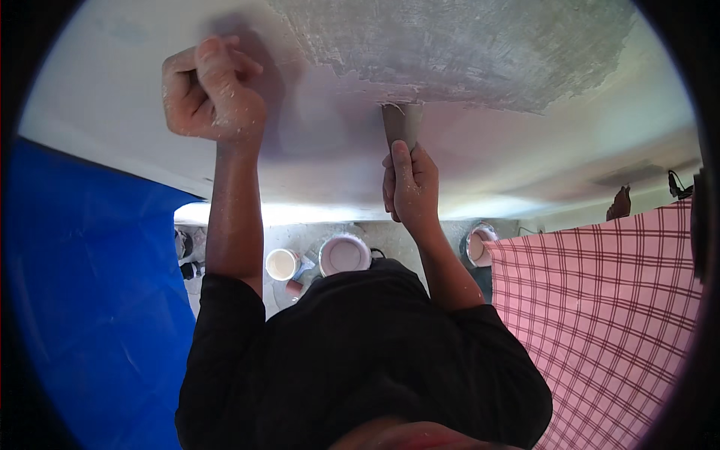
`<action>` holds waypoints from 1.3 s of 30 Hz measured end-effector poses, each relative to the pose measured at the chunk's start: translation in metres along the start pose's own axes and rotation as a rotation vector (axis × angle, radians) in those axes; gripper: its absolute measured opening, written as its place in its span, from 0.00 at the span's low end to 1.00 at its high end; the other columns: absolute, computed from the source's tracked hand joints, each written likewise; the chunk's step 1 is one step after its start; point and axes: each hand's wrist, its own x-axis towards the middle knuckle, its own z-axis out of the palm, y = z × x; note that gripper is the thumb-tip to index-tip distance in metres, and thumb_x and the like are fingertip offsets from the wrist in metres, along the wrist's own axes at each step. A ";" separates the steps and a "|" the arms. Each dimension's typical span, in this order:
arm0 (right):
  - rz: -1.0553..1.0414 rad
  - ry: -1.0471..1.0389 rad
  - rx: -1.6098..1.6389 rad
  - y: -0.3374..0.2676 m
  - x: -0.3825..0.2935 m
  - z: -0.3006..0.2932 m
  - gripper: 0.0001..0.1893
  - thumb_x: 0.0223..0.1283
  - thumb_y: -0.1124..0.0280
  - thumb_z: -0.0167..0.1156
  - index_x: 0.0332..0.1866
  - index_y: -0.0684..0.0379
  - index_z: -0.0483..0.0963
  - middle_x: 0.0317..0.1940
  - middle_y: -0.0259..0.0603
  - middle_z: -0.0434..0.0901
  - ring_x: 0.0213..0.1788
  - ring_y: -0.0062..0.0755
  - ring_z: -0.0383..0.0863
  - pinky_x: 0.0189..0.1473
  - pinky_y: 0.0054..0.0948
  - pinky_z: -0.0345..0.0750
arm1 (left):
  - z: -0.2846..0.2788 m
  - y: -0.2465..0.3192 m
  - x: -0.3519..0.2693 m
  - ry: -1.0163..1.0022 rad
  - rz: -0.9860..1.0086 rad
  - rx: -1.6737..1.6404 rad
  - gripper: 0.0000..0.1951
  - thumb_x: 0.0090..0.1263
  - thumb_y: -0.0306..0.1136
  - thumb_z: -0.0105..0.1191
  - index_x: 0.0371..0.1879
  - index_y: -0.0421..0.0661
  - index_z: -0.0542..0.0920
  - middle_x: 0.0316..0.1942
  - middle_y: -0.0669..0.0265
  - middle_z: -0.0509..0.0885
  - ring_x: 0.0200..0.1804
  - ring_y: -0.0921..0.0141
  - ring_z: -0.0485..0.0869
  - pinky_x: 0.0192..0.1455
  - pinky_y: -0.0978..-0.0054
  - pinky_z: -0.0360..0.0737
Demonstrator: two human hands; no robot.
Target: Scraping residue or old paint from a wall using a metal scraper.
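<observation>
My right hand [415, 183] grips a putty knife [403, 121] with the thumb laid along it. The blade's tip meets the ragged lower edge of a rough grey patch [461, 50] on the painted wall [320, 135]. A thin curl of coating lifts at the blade's tip. To the left, my left hand [216, 90] is raised close to the wall with its fingers curled, casting a shadow there. I see nothing held in it. White flecks dot both hands.
Below me on the floor stand a small white tub [282, 264] and a larger bucket [344, 254]; another bucket [481, 244] is farther right. A blue sheet [101, 281] hangs at left, a pink checked cloth [596, 292] at right. Another person's hand [620, 202] shows beyond the cloth.
</observation>
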 end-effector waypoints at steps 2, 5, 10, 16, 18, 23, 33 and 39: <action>-0.018 0.007 -0.009 0.002 0.001 0.002 0.17 0.78 0.60 0.48 0.34 0.61 0.68 0.10 0.28 0.64 0.09 0.15 0.62 0.12 0.20 0.57 | -0.008 -0.010 -0.003 -0.018 0.047 -0.009 0.10 0.72 0.31 0.57 0.27 0.41 0.78 0.14 0.64 0.81 0.14 0.79 0.75 0.20 0.84 0.71; -0.006 0.046 -0.037 0.005 0.004 -0.001 0.17 0.78 0.60 0.49 0.33 0.61 0.68 0.11 0.27 0.65 0.11 0.13 0.63 0.15 0.19 0.59 | -0.010 -0.018 -0.009 -0.079 0.115 -0.012 0.11 0.72 0.31 0.57 0.28 0.38 0.78 0.15 0.63 0.81 0.15 0.78 0.76 0.19 0.84 0.71; 0.016 0.059 -0.011 0.006 0.003 -0.003 0.18 0.78 0.60 0.49 0.32 0.61 0.68 0.12 0.27 0.65 0.12 0.13 0.64 0.16 0.19 0.60 | -0.003 -0.012 -0.007 -0.125 0.231 0.027 0.13 0.71 0.32 0.52 0.22 0.43 0.78 0.12 0.63 0.79 0.13 0.76 0.76 0.20 0.78 0.78; 0.048 0.068 -0.005 -0.001 0.003 -0.005 0.18 0.78 0.59 0.49 0.31 0.61 0.67 0.13 0.26 0.66 0.13 0.12 0.63 0.16 0.19 0.59 | -0.014 -0.029 -0.008 -0.224 0.312 -0.121 0.12 0.72 0.31 0.55 0.29 0.34 0.80 0.15 0.60 0.81 0.15 0.75 0.77 0.20 0.80 0.73; 0.060 0.069 0.019 -0.003 0.003 -0.005 0.19 0.78 0.59 0.49 0.31 0.61 0.67 0.13 0.26 0.66 0.13 0.12 0.64 0.16 0.19 0.60 | -0.015 -0.029 -0.006 -0.242 0.300 -0.125 0.12 0.72 0.31 0.55 0.29 0.34 0.80 0.14 0.60 0.81 0.15 0.75 0.77 0.20 0.80 0.73; -0.259 0.137 -0.293 -0.029 0.010 -0.005 0.20 0.79 0.59 0.45 0.28 0.59 0.65 0.09 0.29 0.61 0.08 0.15 0.58 0.10 0.20 0.55 | -0.009 -0.033 -0.007 -0.296 0.343 -0.132 0.11 0.72 0.30 0.54 0.30 0.34 0.79 0.14 0.59 0.80 0.14 0.75 0.77 0.20 0.80 0.73; -0.074 0.059 -0.398 -0.049 -0.007 -0.060 0.12 0.76 0.66 0.52 0.38 0.64 0.73 0.16 0.32 0.72 0.17 0.17 0.71 0.21 0.23 0.67 | 0.002 -0.012 -0.004 -0.236 0.333 0.005 0.12 0.74 0.31 0.52 0.26 0.41 0.81 0.15 0.63 0.80 0.18 0.74 0.80 0.23 0.77 0.82; -0.200 0.110 -0.925 -0.093 -0.003 -0.066 0.10 0.73 0.69 0.55 0.52 0.61 0.68 0.19 0.48 0.76 0.17 0.34 0.75 0.21 0.30 0.67 | -0.006 -0.013 -0.009 -0.264 0.289 0.087 0.14 0.73 0.34 0.54 0.24 0.41 0.82 0.15 0.63 0.81 0.18 0.73 0.81 0.23 0.78 0.81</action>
